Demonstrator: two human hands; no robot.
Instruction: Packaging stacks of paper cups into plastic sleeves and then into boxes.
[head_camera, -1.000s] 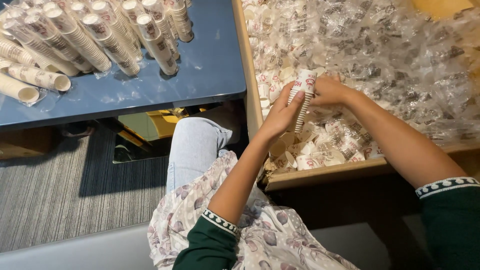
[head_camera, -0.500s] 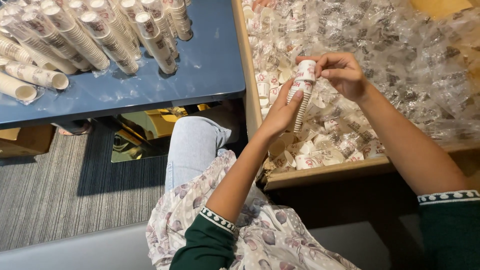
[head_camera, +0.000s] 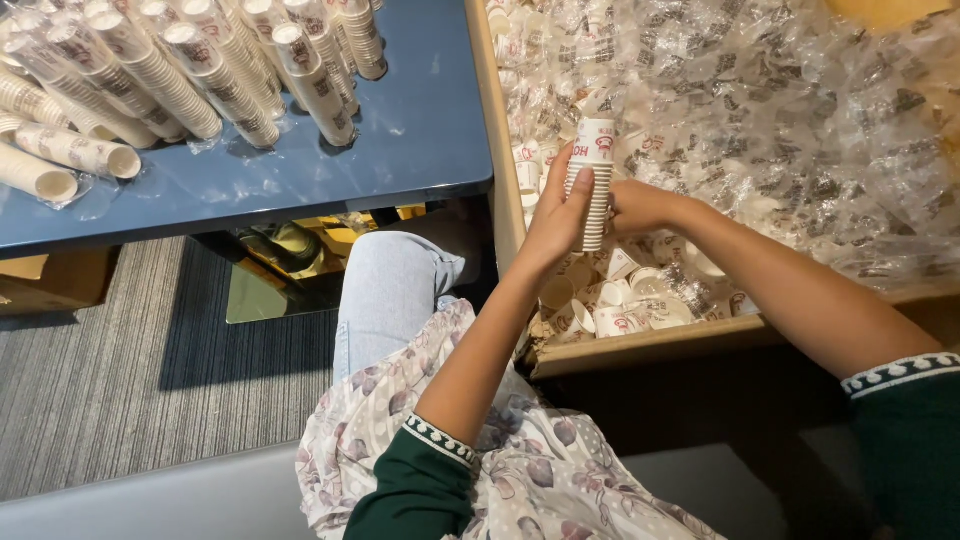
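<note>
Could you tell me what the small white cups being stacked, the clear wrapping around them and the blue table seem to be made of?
The stack of small white printed cups looks like matte paper, with thin rolled rims. The crinkled clear wrapping seems thin plastic film, glossy with glare. The blue table looks smooth, slightly reflective laminate, though that is uncertain.

One camera, worn on the person's head, looks steeply down and a little forward over the lap. It sits close: both forearms fill the lower middle, and the left hand (head_camera: 558, 215) and right hand (head_camera: 640, 205) meet near the centre, within arm's reach of the lens. The far left holds the blue table (head_camera: 420, 140), seen from above. The far right shows the open cardboard box (head_camera: 640, 350), its near rim crossing the frame. The near left looks past the knee to the striped carpet (head_camera: 120, 380). No second view shares the scene.
</note>
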